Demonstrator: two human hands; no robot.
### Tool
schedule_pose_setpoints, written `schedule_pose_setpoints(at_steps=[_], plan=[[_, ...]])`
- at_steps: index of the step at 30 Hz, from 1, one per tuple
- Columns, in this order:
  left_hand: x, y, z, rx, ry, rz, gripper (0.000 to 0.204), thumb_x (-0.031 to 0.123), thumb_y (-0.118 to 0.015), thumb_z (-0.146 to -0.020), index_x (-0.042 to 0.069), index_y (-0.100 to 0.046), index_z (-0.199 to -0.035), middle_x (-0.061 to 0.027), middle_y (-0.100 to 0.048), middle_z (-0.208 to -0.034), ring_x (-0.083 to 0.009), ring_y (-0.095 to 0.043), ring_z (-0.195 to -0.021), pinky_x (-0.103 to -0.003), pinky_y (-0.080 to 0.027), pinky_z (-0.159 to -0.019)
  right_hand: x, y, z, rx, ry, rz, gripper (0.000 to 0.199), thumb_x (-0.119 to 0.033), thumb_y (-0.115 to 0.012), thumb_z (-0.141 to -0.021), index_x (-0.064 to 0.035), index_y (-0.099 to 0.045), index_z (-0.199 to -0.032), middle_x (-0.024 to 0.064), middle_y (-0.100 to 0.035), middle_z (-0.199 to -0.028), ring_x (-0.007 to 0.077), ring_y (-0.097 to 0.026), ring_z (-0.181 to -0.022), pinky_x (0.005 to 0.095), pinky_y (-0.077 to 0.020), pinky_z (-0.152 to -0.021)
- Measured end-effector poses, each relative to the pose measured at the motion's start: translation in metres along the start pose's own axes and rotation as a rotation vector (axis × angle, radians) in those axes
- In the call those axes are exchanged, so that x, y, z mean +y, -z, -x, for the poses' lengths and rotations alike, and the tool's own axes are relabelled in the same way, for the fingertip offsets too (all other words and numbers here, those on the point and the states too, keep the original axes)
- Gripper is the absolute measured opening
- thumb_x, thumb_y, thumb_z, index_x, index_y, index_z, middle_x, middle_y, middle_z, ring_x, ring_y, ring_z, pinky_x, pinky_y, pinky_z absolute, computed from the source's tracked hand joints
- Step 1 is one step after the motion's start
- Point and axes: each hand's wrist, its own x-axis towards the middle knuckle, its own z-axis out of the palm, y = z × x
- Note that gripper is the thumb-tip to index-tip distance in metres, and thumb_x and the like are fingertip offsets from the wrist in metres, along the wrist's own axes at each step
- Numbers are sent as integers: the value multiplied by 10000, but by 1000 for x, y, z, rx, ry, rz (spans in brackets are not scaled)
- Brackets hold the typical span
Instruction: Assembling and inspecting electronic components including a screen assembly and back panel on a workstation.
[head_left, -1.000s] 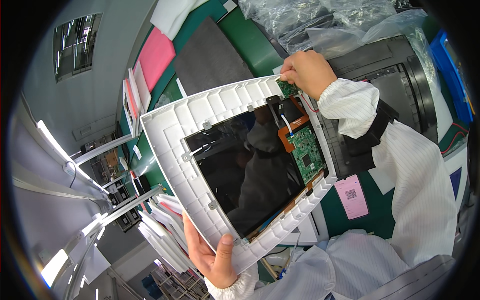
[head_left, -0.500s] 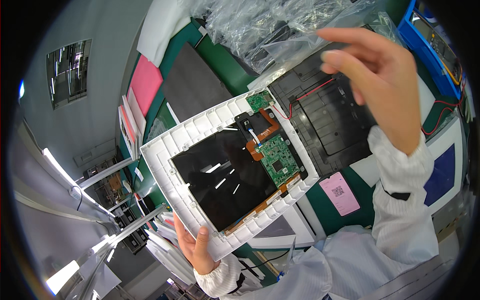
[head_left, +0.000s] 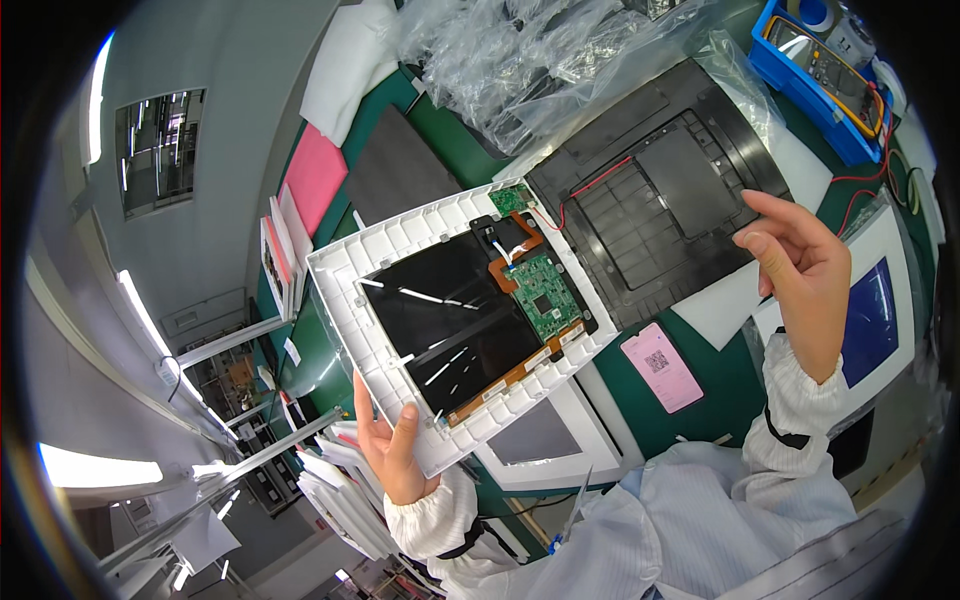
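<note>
- Head view shows the left hand [head_left: 392, 455] in the lower left of the frame, gripping the near corner of a white plastic frame [head_left: 345, 300], thumb on its face and fingers behind the edge.
- That white frame sits tilted at the centre of the picture, its inner side up, ribbed around the border.
- Inside it lies a dark glossy panel [head_left: 445, 325] that reflects ceiling lights.
- A green circuit board [head_left: 545, 295] sits at the panel's right edge, with an orange flat cable [head_left: 520, 250] bending above it and a smaller green board [head_left: 512, 198] at the frame's top corner.
- A thin red wire [head_left: 585, 190] runs from that top corner onto the black back cover [head_left: 650, 200], which lies flat on the green bench [head_left: 440, 125] in the upper right, just beside the frame.
- The right hand [head_left: 805, 270] is raised at the right of the frame, open and holding nothing, fingers loosely curled and pointing left above the black cover's right edge.
- Both arms wear white sleeves with dark cuffs.
- A pink card [head_left: 662, 365] lies on the bench below the black cover, near the frame's lower right edge.
- Crumpled clear plastic bags [head_left: 540, 60] are piled at the top centre.
- A blue and yellow meter [head_left: 825, 75] rests in the upper right corner.
- A pink sheet [head_left: 315, 175] and a dark grey pad [head_left: 395, 175] lie at the upper left of the bench.
</note>
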Motion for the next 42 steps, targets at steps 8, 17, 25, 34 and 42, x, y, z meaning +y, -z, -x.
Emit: schedule_pose_setpoints(at_steps=[8, 17, 25, 34, 42], plan=[[9, -5, 6, -83, -62, 58, 725, 12, -621, -734, -11, -242, -1352, -144, -496, -1184, -207, -533, -1014, -322, -431, -882, -2, 25, 36, -32, 8, -13, 266, -15, -631, -760, -5, -613, -1025, 25, -597, -735, 20, -422, -500, 155, -358, -447], [21, -12, 12, -121, -83, 68, 649, -67, -576, -747, -18, -293, -1329, -121, -535, -1129, -163, -541, -940, -278, -428, -822, 0, 41, 66, -80, -72, 15, 258, -26, -617, -766, -6, -611, -1023, 28, -595, -733, 25, -437, -509, 161, -378, -463], [32, -28, 16, -164, -81, 138, 703, -41, -627, -745, 16, -267, -1347, -117, -532, -1117, -142, -522, -921, -277, -421, -819, -1, 36, 78, -176, -92, 43, 269, -45, -616, -767, -10, -601, -1034, 29, -586, -740, 51, -473, -542, 184, -410, -510], [29, -70, 36, -349, -217, 293, 706, 169, -633, -809, 30, -215, -1360, -174, -435, -1245, -213, -461, -1123, -338, -354, -966, -22, -1, 70, -407, 82, -119, 372, -278, -509, -889, 14, -536, -1119, 102, -615, -911, 140, -570, -800, 244, -451, -726], [-20, -64, 38, -357, -137, 260, 614, 161, -604, -834, -7, -265, -1318, -241, -415, -1254, -289, -443, -1161, -393, -382, -963, -51, -7, 35, -414, 184, -88, 541, -392, -487, -883, 56, -450, -1183, 123, -582, -1019, 156, -556, -937, 238, -422, -804]])
